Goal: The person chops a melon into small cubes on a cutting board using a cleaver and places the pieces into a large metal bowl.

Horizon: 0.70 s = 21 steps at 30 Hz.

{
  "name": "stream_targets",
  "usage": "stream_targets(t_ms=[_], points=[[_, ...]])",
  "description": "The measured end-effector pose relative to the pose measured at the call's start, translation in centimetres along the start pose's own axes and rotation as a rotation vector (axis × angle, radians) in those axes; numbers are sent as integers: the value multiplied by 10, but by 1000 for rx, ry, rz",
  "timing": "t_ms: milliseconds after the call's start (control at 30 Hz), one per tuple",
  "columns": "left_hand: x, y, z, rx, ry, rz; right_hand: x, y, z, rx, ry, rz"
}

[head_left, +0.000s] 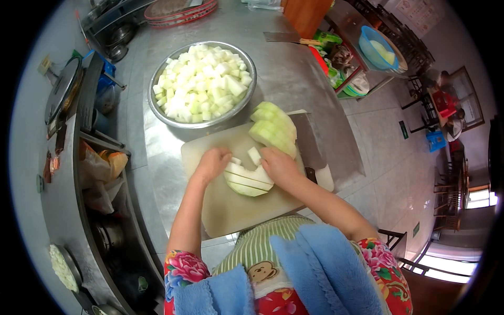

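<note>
Pale green winter melon slices (245,181) lie on a cutting board (212,210) in front of me. My left hand (214,163) is closed at their left end, and its fingertips hide whatever they grip. A small white melon piece (254,155) stands at the fingertips of my right hand (279,165), which is closed on it. Just beyond that hand, larger scored melon chunks (274,126) rest on the board. A cleaver (310,142) lies along the board's right side, its dark handle near my right wrist.
A steel bowl (160,116) heaped with melon cubes (202,84) stands behind the board on the metal table (163,173). Red-rimmed trays (181,21) and another blade (281,37) lie farther back. A blue basin (371,52) sits on a side table; a shelf unit (100,252) is at left.
</note>
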<state>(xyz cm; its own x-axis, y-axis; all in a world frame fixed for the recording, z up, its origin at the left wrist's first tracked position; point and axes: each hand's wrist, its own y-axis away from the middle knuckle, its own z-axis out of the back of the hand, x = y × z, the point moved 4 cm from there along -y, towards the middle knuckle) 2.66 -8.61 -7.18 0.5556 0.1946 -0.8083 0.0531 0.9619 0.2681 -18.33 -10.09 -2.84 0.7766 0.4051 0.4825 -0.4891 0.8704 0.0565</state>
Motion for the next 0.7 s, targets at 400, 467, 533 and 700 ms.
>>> stream_targets(t_ms=[400, 467, 533, 700], points=[[23, 23, -8, -94, 197, 37, 6, -38, -46, 137, -99, -156], [23, 25, -9, -106, 237, -1, 2, -36, -50, 106, -141, -171], [24, 27, -9, -111, 257, -18, 5, -39, -47, 88, -272, -190], [20, 31, -6, -93, 351, 32, 31, -43, -39, 61, -347, 83]])
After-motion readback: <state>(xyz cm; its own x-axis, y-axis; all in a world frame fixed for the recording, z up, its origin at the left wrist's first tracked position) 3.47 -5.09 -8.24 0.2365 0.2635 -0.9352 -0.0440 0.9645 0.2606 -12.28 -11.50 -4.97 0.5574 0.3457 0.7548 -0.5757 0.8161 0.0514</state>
